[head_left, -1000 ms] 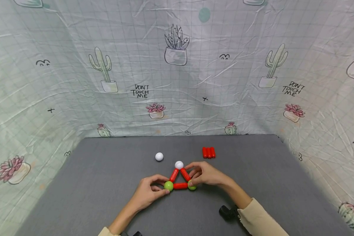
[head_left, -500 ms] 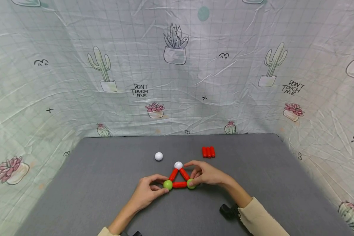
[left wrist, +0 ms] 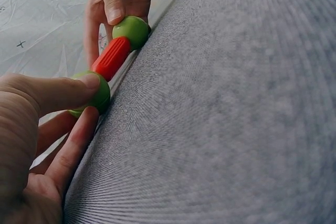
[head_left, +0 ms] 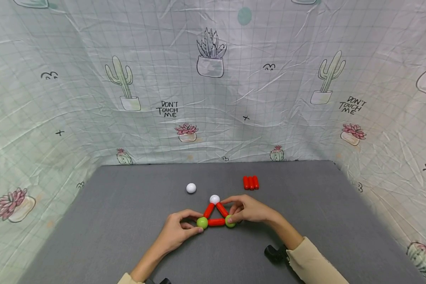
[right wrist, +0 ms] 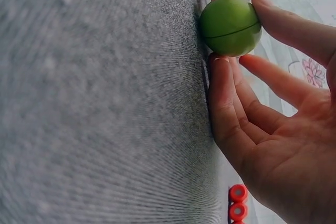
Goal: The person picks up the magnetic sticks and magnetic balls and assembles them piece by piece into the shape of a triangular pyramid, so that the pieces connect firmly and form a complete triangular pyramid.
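You're steadying the triangle (head_left: 216,222) on the table (head_left: 127,205), it seems: left hand (head_left: 179,230) pinching one green ball (head_left: 202,223), right hand (head_left: 250,209) pinching its twin (right wrist: 231,24); the next move likely calls for even pressure

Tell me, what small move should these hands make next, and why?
I'd guess the right hand should let go of its green ball and reach for one of the three spare sticks. The triangle already looks closed, with a red stick along each side and a ball at each corner, the far one white, and the spares lie beyond that hand.
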The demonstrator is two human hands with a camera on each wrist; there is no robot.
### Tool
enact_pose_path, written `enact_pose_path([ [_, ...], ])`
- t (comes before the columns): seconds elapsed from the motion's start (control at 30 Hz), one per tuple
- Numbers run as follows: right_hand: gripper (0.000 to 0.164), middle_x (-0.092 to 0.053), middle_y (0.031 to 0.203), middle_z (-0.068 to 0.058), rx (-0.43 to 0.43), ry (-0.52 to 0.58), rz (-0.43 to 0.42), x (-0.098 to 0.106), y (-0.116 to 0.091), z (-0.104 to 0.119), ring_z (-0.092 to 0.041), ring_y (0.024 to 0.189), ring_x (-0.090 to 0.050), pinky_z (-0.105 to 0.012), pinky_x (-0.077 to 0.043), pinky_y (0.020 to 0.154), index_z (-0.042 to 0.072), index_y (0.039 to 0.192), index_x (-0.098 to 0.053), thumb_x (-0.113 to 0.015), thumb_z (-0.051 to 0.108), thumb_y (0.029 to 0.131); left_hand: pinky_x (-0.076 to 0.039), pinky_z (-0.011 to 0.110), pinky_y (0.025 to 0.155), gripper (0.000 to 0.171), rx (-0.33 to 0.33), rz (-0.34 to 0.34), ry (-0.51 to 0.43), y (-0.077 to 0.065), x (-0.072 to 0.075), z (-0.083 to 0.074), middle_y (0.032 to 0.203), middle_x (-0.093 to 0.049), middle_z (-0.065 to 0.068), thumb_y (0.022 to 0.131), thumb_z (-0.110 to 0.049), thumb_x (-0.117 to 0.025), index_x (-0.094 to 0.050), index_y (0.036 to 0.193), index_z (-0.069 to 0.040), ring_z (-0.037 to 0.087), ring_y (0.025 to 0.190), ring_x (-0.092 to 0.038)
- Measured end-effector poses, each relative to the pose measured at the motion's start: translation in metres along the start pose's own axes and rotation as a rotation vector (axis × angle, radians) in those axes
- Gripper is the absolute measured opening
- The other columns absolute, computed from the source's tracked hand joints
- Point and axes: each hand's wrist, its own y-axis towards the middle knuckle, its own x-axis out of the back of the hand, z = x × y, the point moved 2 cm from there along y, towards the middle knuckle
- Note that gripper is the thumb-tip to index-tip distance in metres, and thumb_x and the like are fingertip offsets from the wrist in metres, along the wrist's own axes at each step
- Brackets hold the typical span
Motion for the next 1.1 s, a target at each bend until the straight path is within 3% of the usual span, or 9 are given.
enact_pose_path([
  [0.47,0.053,-0.072,0.101,-0.022,-0.012,0.008,0.010,0.004,-0.002,0.000,-0.014,0.081,-0.067,-0.028,-0.056,0.072,-0.004,0.141,-0.056,-0.074,0.011,0.094,-0.061,0.025,0.067,0.037,0.015,-0.005,0.005,0.001,0.001,0.001,0.104,-0.076,0.009,0.078,-0.011,-0.090,-0.077,0.113,-0.015,0.008,0.073,-0.072],
  [0.63,0.048,-0.073,0.103,-0.017,-0.030,0.002,-0.028,0.013,-0.005,0.001,-0.025,0.088,-0.070,-0.036,-0.062,0.078,-0.004,0.139,-0.057,-0.071,0.014,0.097,-0.061,0.024,0.068,0.037,0.010,-0.005,0.018,0.001,0.000,0.001,0.103,-0.076,0.008,0.078,-0.012,-0.090,-0.077,0.112,-0.016,0.008,0.074,-0.071],
  [0.9,0.044,-0.072,0.105,-0.022,0.008,-0.055,-0.207,0.045,-0.014,0.008,-0.041,0.093,-0.069,-0.044,-0.062,0.079,-0.008,0.135,-0.058,-0.071,0.009,0.096,-0.061,0.024,0.069,0.036,-0.024,-0.008,0.015,0.001,0.000,0.002,0.102,-0.076,0.011,0.079,-0.013,-0.090,-0.077,0.112,-0.014,0.008,0.075,-0.071],
  [1.1,0.034,-0.071,0.110,-0.022,-0.029,-0.192,-0.404,0.077,-0.016,0.008,-0.033,0.096,-0.070,-0.042,-0.061,0.080,-0.002,0.129,-0.065,-0.069,0.006,0.096,-0.062,0.024,0.069,0.037,-0.007,-0.012,0.007,0.001,-0.001,0.002,0.103,-0.076,0.010,0.078,-0.012,-0.091,-0.077,0.112,-0.015,0.008,0.076,-0.071],
])
